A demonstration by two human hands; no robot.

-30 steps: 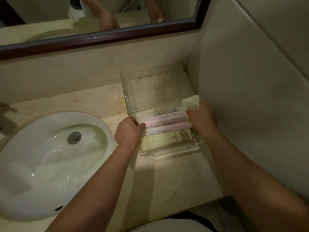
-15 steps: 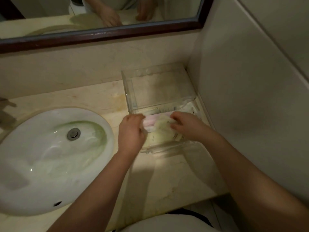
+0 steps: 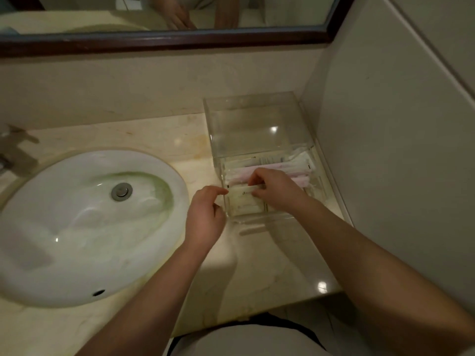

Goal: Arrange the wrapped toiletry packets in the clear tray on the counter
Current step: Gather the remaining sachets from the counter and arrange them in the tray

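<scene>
The cream marble counter [image 3: 270, 268] carries a white oval sink [image 3: 84, 222] and, at its back right corner, the clear acrylic tray [image 3: 257, 119]. Pink and cream wrapped toiletry packets [image 3: 280, 167] lie in the tray's near section. The right hand [image 3: 276, 190] pinches a cream packet [image 3: 243, 199]; the left hand [image 3: 204, 217], loosely curled and seemingly empty, steadies the tray's left wall. Tugging sideways could shove the light tray or ruck the pink packets.

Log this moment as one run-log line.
left hand: at clear tray left wall | right hand: pinching cream packet | pink packets: behind
</scene>
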